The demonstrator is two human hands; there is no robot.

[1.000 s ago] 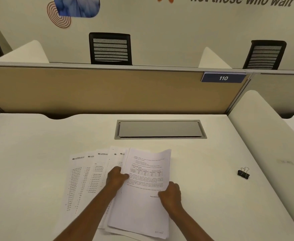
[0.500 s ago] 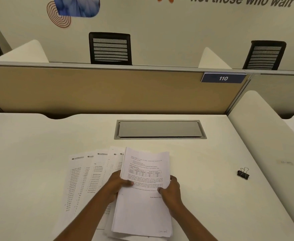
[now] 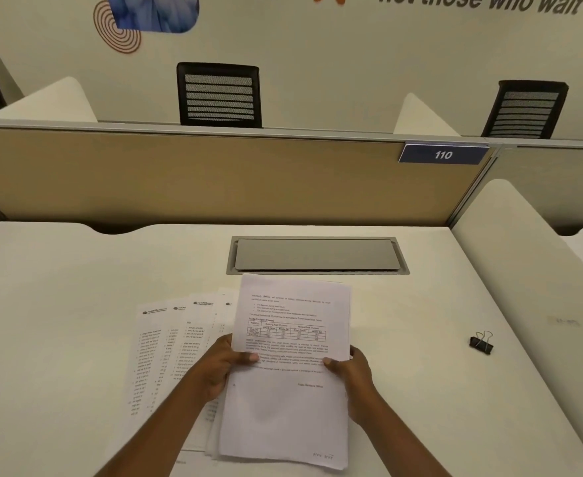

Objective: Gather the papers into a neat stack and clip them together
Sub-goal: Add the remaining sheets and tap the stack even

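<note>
Paper is what I am dealing with: thin printed sheets, light and floppy, slick against each other, so they will slide and fan rather than stay put. I have a bundle of papers (image 3: 290, 390) pinched at its mid-height, the left hand (image 3: 219, 364) on its left edge and the right hand (image 3: 357, 376) on its right edge, each grip clenched on the sheets with a thumb on top. That bundle sits at the near middle of the worktop (image 3: 59, 304), its near end untidy, with edges stepped. More loose sheets (image 3: 166, 342) lie fanned out just left of it, partly tucked under. I judge the side edges the right place to hold, squeezing lightly so nothing creases. A black binder clip (image 3: 481, 342) waits well apart on the right, untouched; its spring should bite firmly along the far edge.
</note>
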